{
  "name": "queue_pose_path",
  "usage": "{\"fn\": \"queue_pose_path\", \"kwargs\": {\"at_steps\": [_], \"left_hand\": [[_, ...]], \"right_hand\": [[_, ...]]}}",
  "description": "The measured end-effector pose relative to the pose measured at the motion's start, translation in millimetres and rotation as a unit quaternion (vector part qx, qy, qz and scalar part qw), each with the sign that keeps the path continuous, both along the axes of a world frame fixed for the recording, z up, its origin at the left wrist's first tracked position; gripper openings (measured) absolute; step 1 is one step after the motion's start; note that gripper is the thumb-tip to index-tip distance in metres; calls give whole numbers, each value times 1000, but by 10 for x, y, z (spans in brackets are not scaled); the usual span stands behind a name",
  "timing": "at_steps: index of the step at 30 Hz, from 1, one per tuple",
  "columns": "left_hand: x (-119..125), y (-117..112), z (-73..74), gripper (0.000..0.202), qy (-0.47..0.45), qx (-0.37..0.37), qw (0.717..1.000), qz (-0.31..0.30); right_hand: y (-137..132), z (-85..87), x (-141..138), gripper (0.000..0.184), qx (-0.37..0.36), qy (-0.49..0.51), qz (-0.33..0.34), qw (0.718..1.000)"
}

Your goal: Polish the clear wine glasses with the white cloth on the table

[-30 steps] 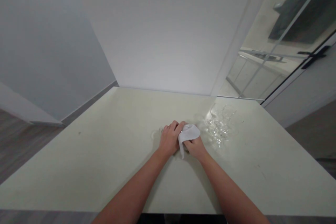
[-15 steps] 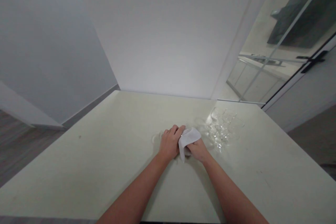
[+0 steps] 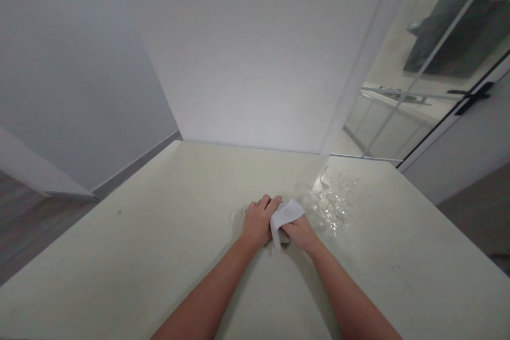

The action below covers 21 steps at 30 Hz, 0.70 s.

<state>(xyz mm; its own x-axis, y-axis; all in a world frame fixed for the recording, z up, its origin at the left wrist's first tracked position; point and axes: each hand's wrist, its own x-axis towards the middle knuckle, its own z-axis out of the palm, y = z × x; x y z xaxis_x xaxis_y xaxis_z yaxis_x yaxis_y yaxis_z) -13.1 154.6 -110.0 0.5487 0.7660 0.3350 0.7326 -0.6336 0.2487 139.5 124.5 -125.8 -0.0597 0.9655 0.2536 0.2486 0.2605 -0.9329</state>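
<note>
- two bare hands are seen close together near the middle of the table (image 3: 139, 271); both forearms are extended from the lower edge of the view.
- left hand (image 3: 257, 223): the fingers are bent and closed over a clear object (image 3: 243, 210); only a faint curved part is exposed, just beside the knuckles, and the object's full form cannot be told.
- right hand (image 3: 302, 231): the fingers are bunched in a narrow grip on a white cloth (image 3: 288, 212); the fingertips are hidden by its folds.
- the cloth is located between the two hands, draped over the right fingers, with one corner hung toward the near side of the table.
- whether the clear object is touched by the cloth cannot be told.
- a cluster of clear pieces (image 3: 334, 204) is noted on the table to the right of the right hand, apart from it; they are set close together, and their number cannot be told.
- a small dark mark (image 3: 119, 212) is recorded on the left part of the table.
- the table is bordered at the far side by a white panel (image 3: 247, 64) and, at the far right, by a glass panel (image 3: 382, 122).
- a black handle (image 3: 474, 96) is seen at the right.
</note>
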Motion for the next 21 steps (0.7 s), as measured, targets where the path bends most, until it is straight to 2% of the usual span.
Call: {"fn": "queue_pose_path", "kwargs": {"at_steps": [3,7,10,13,18,21], "left_hand": [[3,-7,4,46,-1,-2,1000,-2],[20,-12,21,47,0,-26,1000,4],[33,-12,28,50,-10,-36,999,1],[34,-15,27,50,-24,-40,999,-2],[17,-29,20,58,-44,-50,998,3],[8,-28,15,60,-49,-60,997,1]], "right_hand": [[3,47,-3,13,-36,56,22,998],[1,77,-37,16,-50,110,-7,993],[7,60,-61,14,-38,114,-29,992],[6,5,-52,11,-14,69,-50,996],[-18,-91,10,17,83,-82,-68,991],[-13,-120,32,19,76,-87,-57,992]]}}
